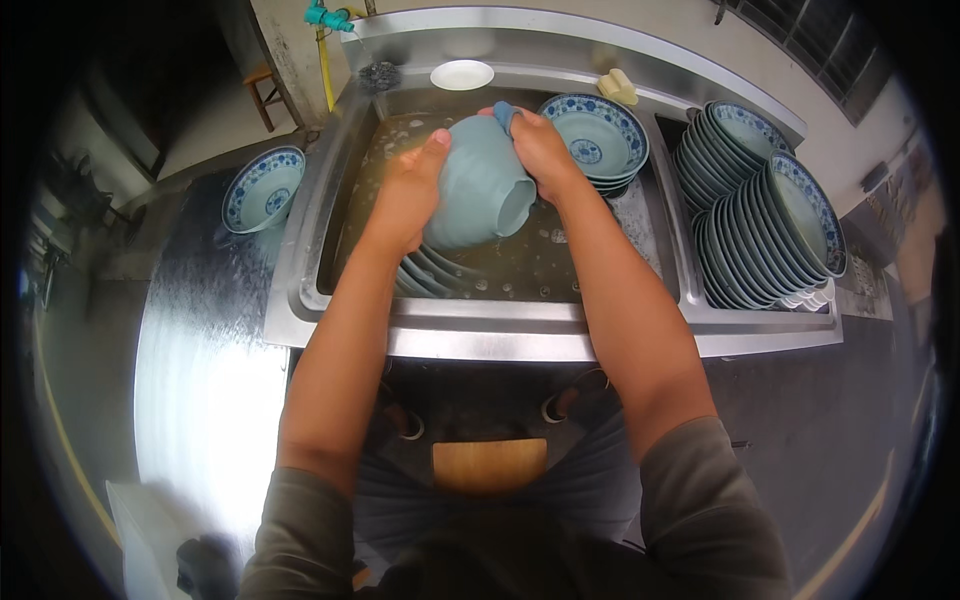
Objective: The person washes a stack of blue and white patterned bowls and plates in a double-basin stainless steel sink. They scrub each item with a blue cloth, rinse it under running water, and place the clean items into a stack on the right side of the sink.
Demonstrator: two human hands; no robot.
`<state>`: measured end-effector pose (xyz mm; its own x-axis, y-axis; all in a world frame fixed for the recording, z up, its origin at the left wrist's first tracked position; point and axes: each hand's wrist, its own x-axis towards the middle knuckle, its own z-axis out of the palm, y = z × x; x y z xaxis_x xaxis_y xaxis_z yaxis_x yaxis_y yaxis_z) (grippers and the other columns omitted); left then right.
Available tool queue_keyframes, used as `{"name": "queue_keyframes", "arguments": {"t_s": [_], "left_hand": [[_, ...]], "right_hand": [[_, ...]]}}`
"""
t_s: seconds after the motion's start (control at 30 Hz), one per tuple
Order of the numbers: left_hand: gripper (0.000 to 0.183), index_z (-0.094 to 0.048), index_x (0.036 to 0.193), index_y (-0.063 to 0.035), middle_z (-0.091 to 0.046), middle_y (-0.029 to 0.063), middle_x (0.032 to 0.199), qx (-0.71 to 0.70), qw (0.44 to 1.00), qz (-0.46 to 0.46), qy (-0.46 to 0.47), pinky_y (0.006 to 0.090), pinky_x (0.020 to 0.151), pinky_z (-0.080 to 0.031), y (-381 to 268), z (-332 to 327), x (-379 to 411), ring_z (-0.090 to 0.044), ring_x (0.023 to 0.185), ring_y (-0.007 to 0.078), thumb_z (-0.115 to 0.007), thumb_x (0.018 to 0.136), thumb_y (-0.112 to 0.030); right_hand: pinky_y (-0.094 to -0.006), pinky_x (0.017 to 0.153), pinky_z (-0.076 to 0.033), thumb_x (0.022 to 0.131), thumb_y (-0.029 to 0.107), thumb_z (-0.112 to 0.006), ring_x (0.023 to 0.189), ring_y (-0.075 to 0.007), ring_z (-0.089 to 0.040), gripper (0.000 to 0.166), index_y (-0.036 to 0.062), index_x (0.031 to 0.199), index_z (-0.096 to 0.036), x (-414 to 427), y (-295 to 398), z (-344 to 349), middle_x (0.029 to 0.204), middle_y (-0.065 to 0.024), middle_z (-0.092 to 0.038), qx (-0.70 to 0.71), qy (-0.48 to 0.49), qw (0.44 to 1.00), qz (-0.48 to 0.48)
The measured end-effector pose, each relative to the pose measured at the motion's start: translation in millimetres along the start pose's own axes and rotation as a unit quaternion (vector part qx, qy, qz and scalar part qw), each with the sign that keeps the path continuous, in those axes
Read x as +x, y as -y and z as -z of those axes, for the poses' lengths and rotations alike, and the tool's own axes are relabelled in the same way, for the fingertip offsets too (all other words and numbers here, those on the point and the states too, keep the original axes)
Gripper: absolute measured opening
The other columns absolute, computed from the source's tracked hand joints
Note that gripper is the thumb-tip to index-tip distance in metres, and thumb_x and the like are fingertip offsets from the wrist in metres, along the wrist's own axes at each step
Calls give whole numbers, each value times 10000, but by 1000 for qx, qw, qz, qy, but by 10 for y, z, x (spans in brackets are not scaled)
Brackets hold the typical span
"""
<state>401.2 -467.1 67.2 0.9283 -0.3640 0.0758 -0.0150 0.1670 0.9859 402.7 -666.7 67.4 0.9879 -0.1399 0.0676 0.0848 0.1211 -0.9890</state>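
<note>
Tilted on its side above the sink water is a pale blue-green ceramic bowl (476,187), its foot ring turned toward me. My left hand (412,191) grips its left side, thumb on the outer wall. At the far right of the rim, my right hand (536,142) holds the bowl and a blue cloth (505,116) pressed against it. The bowl's inside faces away and is hidden. Below it, several plates or bowls (424,271) lie partly under the cloudy water (525,262) of the steel sink basin (487,309).
Patterned bowls (592,139) are stacked at the basin's right. Two tall bowl stacks (765,232) fill the right compartment. A single bowl (264,191) sits on the left counter. Along the back ledge are a scouring pad (379,75), a white plate (462,75) and a sponge (618,86); a tap (328,16) runs.
</note>
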Motion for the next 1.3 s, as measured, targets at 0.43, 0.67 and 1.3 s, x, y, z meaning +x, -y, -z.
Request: {"name": "queue_keyframes", "arguments": {"t_s": [0.43, 0.67, 1.3], "left_hand": [[523, -576, 1387, -20, -633, 145, 1374, -318, 908, 30, -271, 507, 1050, -514, 96, 227, 296, -659, 1190, 318, -453, 1113, -448], [490, -691, 1111, 0, -686, 51, 975, -140, 949, -144, -245, 322, 774, -533, -32, 109, 225, -629, 854, 138, -485, 1112, -444], [496, -658, 793, 2, -484, -54, 688, 55, 956, -189, -219, 294, 579, -379, 140, 205, 239, -417, 660, 67, -580, 1086, -391]], "right_hand": [[-444, 1195, -347, 953, 178, -598, 1472, -428, -337, 749, -42, 1592, -277, -151, -584, -823, 1582, -256, -394, -343, -180, 887, 252], [-402, 1086, -440, 1020, 362, -635, 1276, -266, -570, 567, 11, 1451, -523, -205, -342, -767, 1400, -119, -603, 123, -104, 987, -17], [-462, 829, -578, 984, 225, -581, 898, -328, -724, 315, -15, 1174, -657, -87, -494, -359, 1031, -231, -735, -161, -96, 982, -37]]}}
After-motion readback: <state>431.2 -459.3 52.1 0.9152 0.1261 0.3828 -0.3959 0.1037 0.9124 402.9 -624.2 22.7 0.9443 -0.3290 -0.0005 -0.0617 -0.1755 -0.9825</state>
